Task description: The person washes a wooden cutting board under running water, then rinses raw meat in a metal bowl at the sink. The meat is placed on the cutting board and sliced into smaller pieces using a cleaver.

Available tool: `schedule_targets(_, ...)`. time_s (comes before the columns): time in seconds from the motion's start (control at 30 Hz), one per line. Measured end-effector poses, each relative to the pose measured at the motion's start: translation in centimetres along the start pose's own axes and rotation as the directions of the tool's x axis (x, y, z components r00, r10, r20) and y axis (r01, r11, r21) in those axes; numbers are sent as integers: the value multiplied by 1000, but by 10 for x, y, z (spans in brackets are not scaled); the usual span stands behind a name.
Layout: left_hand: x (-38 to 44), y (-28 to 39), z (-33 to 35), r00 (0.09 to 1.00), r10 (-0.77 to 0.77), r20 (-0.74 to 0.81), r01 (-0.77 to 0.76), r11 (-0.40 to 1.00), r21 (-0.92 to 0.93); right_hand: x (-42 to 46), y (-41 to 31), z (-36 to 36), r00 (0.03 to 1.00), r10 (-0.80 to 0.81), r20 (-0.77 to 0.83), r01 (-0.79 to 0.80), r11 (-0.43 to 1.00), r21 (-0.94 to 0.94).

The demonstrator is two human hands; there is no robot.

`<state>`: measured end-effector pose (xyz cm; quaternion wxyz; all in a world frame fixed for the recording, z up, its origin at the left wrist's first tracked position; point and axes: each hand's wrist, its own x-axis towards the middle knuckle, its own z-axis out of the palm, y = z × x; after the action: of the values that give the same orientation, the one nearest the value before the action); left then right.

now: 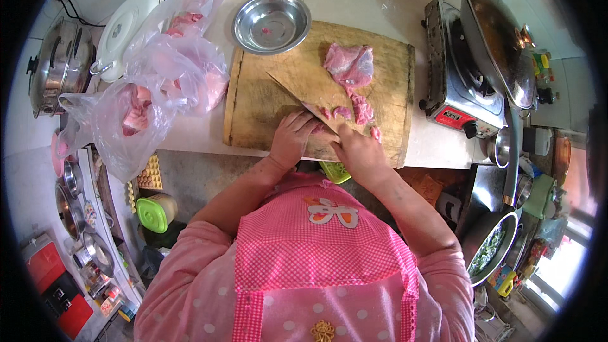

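A kitchen knife (pixel 290 93) is in my right hand (pixel 359 151), its blade slanting up and left across the wooden cutting board (pixel 266 118). My left hand (pixel 290 137) presses down just left of the blade, fingertips on a small piece of raw meat (pixel 319 128) that they partly cover. Right of the blade lie several cut bits, among them a meat slice (pixel 342 112) and a longer meat strip (pixel 362 109). A larger slab of raw meat (pixel 349 64) rests farther back on the board. Over the board's far left edge stands a steel bowl (pixel 271 23) with a small meat scrap inside.
Plastic bags of raw meat (pixel 190 71) lie to the left, near a white appliance (pixel 126 31) and a steel pot (pixel 61 69). On the right, a gas stove (pixel 460 71) stands beside a tilted wok (pixel 496 38). A pot of chopped greens (pixel 489 249) sits lower right.
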<state>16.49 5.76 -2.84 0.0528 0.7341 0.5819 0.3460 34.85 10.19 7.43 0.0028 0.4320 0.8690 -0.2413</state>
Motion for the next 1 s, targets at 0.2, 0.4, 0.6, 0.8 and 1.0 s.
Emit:
schedule_targets(0.2, 2, -1, -7, 999, -10, -33, 8, 998, -67, -22, 22, -12, 998, 10, 63, -16, 996, 89)
schedule_targets(0.4, 3, -3, -2, 993, -51, -109, 35, 989, -143, -54, 24, -31, 990, 86, 114, -89, 996, 17)
schedule_targets(0.6, -1, -3, -1, 993, -26, -116, 17, 997, -77, -51, 16, -36, 990, 11, 143, -8, 1000, -22)
schedule_targets(0.8, -3, -3, 1, 997, 13, -82, -15, 1000, -26, 14, -4, 1, 999, -36, 18, 35, 997, 70)
schedule_targets(1.0, 3, -1, -6, 990, -54, -128, 32, 985, -167, -26, 23, -14, 997, 48, 56, -52, 997, 64)
